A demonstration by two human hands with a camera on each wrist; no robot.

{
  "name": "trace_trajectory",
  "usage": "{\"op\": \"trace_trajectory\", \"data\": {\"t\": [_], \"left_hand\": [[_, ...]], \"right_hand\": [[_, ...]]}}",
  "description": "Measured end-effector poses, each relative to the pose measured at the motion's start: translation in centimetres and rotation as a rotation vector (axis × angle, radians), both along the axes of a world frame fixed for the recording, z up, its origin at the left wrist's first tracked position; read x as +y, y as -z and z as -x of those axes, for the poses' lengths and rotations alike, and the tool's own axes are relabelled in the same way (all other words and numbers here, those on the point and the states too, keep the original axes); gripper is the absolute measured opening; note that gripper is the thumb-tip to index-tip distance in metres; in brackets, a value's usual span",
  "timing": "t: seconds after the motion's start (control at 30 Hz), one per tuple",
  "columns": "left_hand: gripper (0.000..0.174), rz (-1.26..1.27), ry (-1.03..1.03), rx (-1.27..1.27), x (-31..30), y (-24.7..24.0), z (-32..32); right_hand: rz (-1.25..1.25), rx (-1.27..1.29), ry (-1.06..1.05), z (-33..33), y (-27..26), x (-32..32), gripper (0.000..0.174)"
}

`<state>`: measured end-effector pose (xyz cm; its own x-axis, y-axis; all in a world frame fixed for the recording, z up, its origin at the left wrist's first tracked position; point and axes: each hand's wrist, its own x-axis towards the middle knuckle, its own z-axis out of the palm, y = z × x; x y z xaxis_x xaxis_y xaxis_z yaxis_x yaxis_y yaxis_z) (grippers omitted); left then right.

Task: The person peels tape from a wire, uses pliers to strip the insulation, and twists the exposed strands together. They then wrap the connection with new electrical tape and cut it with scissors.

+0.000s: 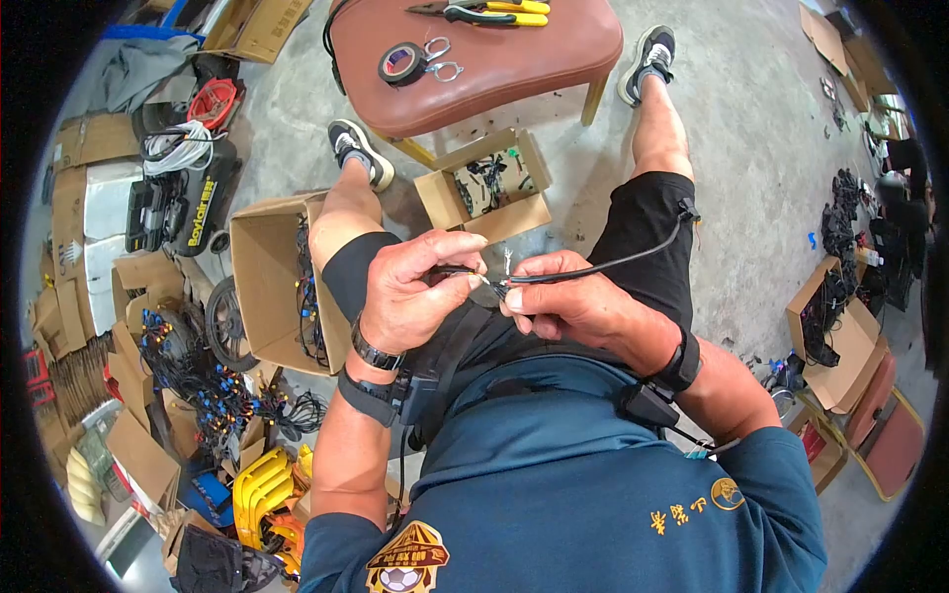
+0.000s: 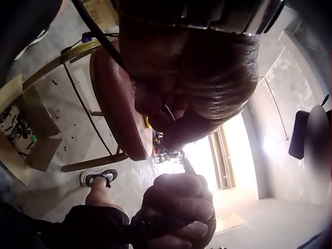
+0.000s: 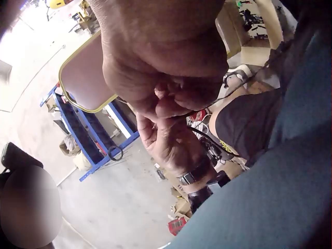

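Observation:
In the head view both hands meet over the lap. My left hand point(image 1: 407, 287), with a watch at the wrist, pinches a short dark cable end with thin wires between thumb and forefinger. Opposite it, my right hand point(image 1: 568, 301) grips a black cable point(image 1: 633, 259) that runs back over the right thigh. A frayed bare strand point(image 1: 508, 259) sticks up between the hands, beside the right fingertips. Pale wire ends come together at the gap between both sets of fingertips. Seen from the right wrist, the left hand point(image 3: 174, 148) is close against the right fingers; their grip hides the joint.
A brown padded stool point(image 1: 494, 74) ahead carries black tape point(image 1: 401, 64), scissors point(image 1: 442, 69) and yellow-handled pliers point(image 1: 494, 14). Below it is an open carton point(image 1: 445, 203) of small parts. A larger carton point(image 1: 267, 287) of cables stands by the left leg, with a cable heap point(image 1: 213, 385) beyond.

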<state>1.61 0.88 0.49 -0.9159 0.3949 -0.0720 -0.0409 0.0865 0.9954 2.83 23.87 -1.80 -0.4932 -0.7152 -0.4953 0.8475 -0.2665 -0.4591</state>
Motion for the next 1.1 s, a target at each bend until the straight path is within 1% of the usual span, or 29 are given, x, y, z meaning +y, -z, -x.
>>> {"op": "trace_trajectory", "data": {"t": [0.07,0.13,0.27,0.37,0.43,0.47,0.57,0.67,0.77,0.87,0.97,1.1], "left_hand": [[0.041,-0.008,-0.002,-0.014,0.1,0.0,0.0],[0.042,-0.013,-0.013,-0.053,0.3,-0.3,0.0],[0.043,0.058,-0.022,-0.125,0.2,-0.3,-0.1],[0.040,0.076,-0.001,-0.190,-0.3,-0.9,0.3],[0.040,0.081,0.036,-0.239,-0.4,-1.3,0.7],[0.040,0.080,0.019,-0.229,-0.1,-1.3,0.8],[0.039,0.085,0.020,-0.142,-0.7,0.0,1.7],[0.038,0.138,0.012,-0.058,-0.6,0.3,2.4],[0.036,0.210,0.018,0.025,-0.3,0.0,3.0],[0.037,0.205,0.006,0.013,-0.4,0.4,3.3],[0.038,0.181,-0.027,-0.032,-0.2,0.5,3.3],[0.039,0.142,-0.046,-0.077,-0.2,0.5,3.2]], "right_hand": [[-0.011,0.013,-0.005,0.1,-0.1,0.1,0.014],[-0.098,0.085,-0.012,0.3,-0.4,0.1,0.014],[-0.249,0.236,-0.050,0.4,-0.3,0.2,0.014],[-0.167,0.205,-0.003,0.1,0.0,0.1,0.015],[-0.170,0.218,-0.036,0.3,0.7,0.2,0.019],[-0.171,0.224,-0.054,0.5,0.9,0.2,0.021],[-0.175,0.123,0.022,1.2,0.6,-0.1,0.022],[-0.125,0.086,0.040,1.8,0.7,-0.5,0.020],[-0.086,0.065,0.010,2.3,1.0,-0.8,0.019],[-0.050,0.016,0.043,2.8,1.2,-0.7,0.018],[-0.051,0.007,0.036,3.0,1.6,-0.5,0.016],[-0.054,-0.022,0.030,3.2,0.9,-0.2,0.013]]}}
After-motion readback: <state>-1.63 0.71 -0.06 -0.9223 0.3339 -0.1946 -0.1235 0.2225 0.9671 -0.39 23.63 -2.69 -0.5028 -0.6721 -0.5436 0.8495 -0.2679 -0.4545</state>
